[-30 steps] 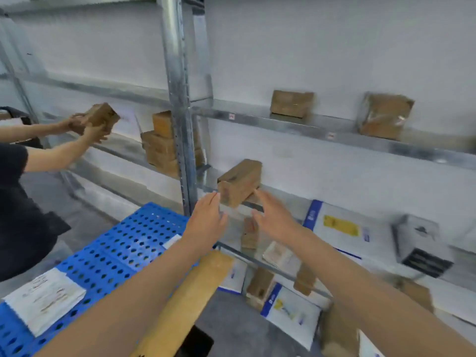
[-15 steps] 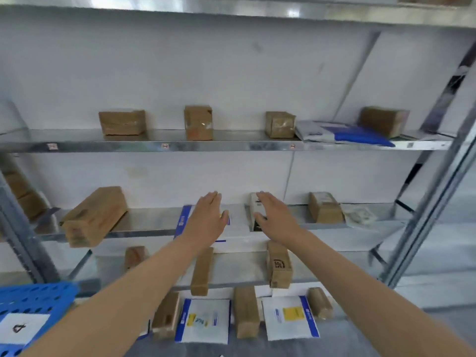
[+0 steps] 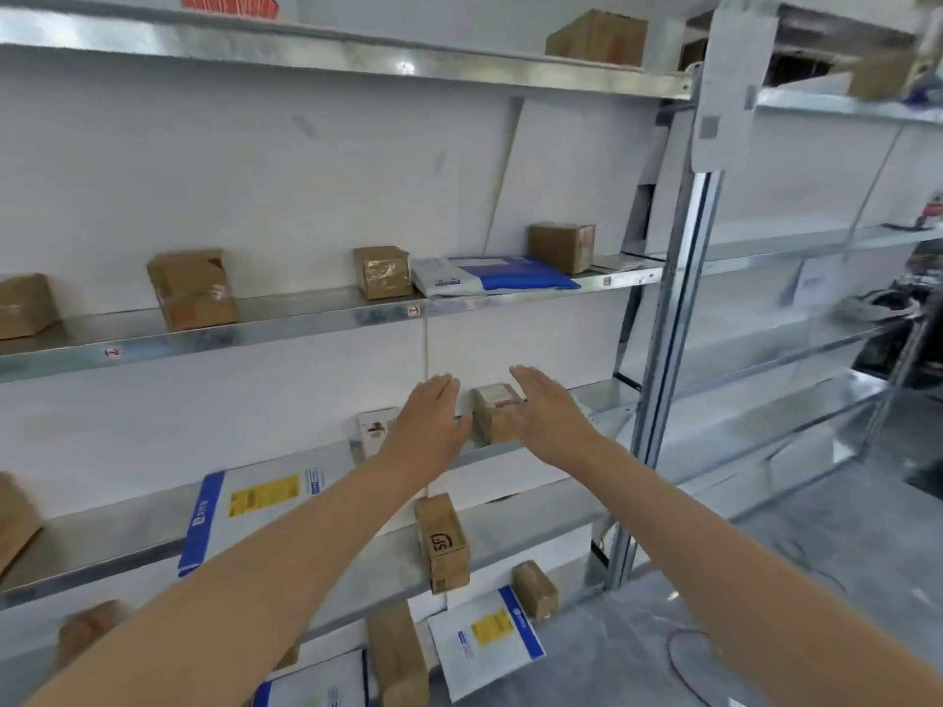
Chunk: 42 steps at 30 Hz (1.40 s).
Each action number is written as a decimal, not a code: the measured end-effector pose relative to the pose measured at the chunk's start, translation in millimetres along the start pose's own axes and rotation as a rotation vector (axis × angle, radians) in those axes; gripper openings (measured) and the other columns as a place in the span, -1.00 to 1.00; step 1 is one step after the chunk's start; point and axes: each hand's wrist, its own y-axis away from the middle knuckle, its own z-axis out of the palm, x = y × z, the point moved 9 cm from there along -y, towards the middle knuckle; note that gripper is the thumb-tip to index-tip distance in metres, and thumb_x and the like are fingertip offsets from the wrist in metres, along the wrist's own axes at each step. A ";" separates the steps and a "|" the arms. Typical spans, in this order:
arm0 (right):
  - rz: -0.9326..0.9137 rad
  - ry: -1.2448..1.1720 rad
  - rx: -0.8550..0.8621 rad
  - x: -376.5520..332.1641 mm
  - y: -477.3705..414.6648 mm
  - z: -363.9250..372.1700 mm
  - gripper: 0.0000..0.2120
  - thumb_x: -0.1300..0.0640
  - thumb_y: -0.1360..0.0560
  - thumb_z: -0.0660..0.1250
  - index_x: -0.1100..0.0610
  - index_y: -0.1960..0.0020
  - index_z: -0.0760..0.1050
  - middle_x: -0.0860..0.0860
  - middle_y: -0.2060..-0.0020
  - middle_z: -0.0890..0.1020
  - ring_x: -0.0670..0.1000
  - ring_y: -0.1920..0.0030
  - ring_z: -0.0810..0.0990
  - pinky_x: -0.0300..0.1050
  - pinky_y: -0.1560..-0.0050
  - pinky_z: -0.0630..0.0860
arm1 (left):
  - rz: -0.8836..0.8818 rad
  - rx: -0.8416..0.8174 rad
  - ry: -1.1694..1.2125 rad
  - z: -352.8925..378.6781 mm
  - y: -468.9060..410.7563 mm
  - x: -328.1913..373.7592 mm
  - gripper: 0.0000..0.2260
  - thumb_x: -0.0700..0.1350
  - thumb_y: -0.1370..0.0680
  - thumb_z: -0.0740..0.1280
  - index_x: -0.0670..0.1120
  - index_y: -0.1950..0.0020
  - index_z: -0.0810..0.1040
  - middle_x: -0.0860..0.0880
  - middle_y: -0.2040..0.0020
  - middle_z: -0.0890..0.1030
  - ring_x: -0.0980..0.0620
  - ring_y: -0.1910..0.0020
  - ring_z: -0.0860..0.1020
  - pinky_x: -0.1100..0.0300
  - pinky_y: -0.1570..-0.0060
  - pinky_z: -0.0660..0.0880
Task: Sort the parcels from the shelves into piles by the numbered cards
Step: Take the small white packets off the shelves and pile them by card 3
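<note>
Grey metal shelf rack: mid tier w/ four brown cardboard boxes + flat blue-white mailer bag; tier below w/ white-blue yellow-label mailer, small brown box; next down, brown SF-marked box.

A white wall is seen behind galvanised metal shelves, which are carried by a steel upright. A grey floor is seen at the lower right; a glare of light is reflected on the top shelf.

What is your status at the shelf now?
Left hand and right hand open. Small brown box between them, no grip yet. White carton beside left hand.
</note>
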 end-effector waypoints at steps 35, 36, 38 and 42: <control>0.252 0.121 0.019 190.9 -165.6 -32.4 -0.44 0.07 -0.62 0.16 0.16 -0.56 0.08 0.08 -0.52 0.20 0.08 -0.51 0.17 -0.04 -0.49 0.08 | 0.168 -0.128 0.101 142.5 -264.5 51.2 -0.52 0.02 -0.65 0.12 -0.12 -0.53 0.16 -0.04 -0.53 0.22 0.01 -0.49 0.20 0.14 -0.43 0.20; 0.260 0.120 0.017 197.5 -169.5 -30.3 -0.44 0.08 -0.61 0.16 0.16 -0.56 0.08 0.07 -0.52 0.20 0.08 -0.51 0.17 -0.05 -0.49 0.09 | 0.171 -0.140 0.107 150.3 -270.0 51.1 -0.52 0.02 -0.65 0.12 -0.12 -0.53 0.16 -0.04 -0.53 0.22 0.00 -0.49 0.21 0.13 -0.43 0.21; 0.270 0.115 0.017 209.9 -176.6 -26.8 -0.44 0.09 -0.62 0.15 0.17 -0.55 0.08 0.08 -0.52 0.20 0.07 -0.50 0.17 -0.07 -0.49 0.08 | 0.174 -0.161 0.116 163.5 -282.8 51.5 -0.52 0.01 -0.65 0.12 -0.12 -0.53 0.16 -0.04 -0.53 0.21 0.00 -0.50 0.19 0.12 -0.44 0.20; 0.274 0.132 -0.001 231.4 -185.0 -13.3 -0.45 0.09 -0.62 0.14 0.18 -0.55 0.08 0.08 -0.52 0.20 0.06 -0.51 0.15 -0.09 -0.49 0.05 | 0.186 -0.170 0.142 184.9 -302.5 54.5 -0.55 -0.01 -0.64 0.13 -0.15 -0.49 0.21 -0.06 -0.49 0.27 -0.02 -0.46 0.24 0.10 -0.41 0.24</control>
